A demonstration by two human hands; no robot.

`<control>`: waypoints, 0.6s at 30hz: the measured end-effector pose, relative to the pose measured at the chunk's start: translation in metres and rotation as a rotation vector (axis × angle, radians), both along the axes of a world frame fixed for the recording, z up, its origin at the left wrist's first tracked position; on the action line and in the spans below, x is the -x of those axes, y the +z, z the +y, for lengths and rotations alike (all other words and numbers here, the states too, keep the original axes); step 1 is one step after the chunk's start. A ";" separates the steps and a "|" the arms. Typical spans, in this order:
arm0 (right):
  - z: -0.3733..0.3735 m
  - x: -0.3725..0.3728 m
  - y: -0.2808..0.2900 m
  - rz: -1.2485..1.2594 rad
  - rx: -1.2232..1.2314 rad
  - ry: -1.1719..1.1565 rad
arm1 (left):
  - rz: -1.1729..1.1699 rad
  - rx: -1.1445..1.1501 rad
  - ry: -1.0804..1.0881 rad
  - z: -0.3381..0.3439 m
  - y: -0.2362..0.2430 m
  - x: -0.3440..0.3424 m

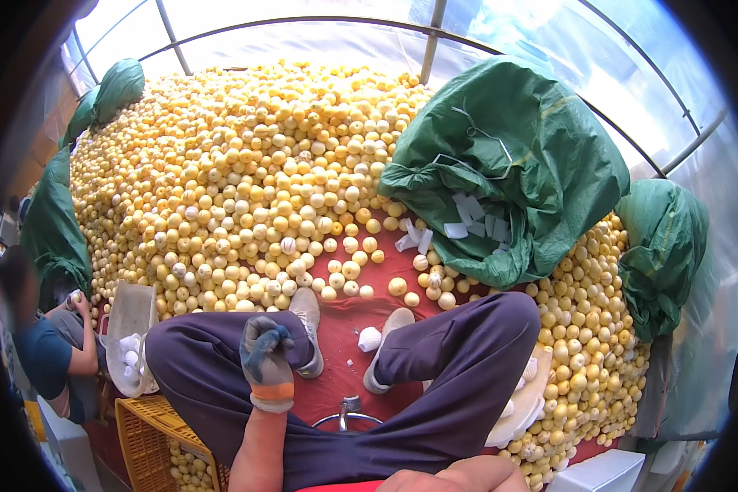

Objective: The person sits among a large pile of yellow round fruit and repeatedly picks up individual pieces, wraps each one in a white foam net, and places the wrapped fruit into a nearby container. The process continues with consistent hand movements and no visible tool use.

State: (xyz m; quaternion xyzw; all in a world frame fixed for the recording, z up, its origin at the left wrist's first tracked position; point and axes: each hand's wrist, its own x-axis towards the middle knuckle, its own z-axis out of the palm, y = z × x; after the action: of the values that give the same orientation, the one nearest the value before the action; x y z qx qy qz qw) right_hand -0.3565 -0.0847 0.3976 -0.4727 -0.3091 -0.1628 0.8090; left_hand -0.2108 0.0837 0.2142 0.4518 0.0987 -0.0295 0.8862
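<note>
My left hand [266, 361], in a grey-blue glove with an orange cuff, is held over my left thigh. Its fingers are curled in, and nothing shows between them. Of my right arm only bare skin [459, 476] shows at the lower edge; the right hand is out of the picture. Between my thighs is a shiny metal ring [348, 418] with a small fitting on top. A white foam-wrapped piece [369, 339] lies on the red ground sheet [344, 320] between my shoes. Round pale-yellow fruits [246, 189] are heaped in front of me.
A large green sack [541, 156] with white foam pieces [471, 217] stands at front right. Beside my right leg is a pale tray [525, 410]. An orange crate [160, 435] with fruits stands at lower left, near a white container [129, 336]. Another person [66, 361] sits at far left.
</note>
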 end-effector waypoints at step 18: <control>0.009 -0.072 -0.106 0.564 0.721 -0.582 | 0.035 -0.032 0.092 0.007 -0.003 -0.002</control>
State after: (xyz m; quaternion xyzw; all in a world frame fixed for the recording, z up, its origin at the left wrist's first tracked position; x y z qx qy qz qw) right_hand -0.2848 -0.0757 0.2920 -0.8117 0.0276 -0.1305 0.5686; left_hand -0.2089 0.0911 0.2117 0.4605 0.1352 0.0050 0.8773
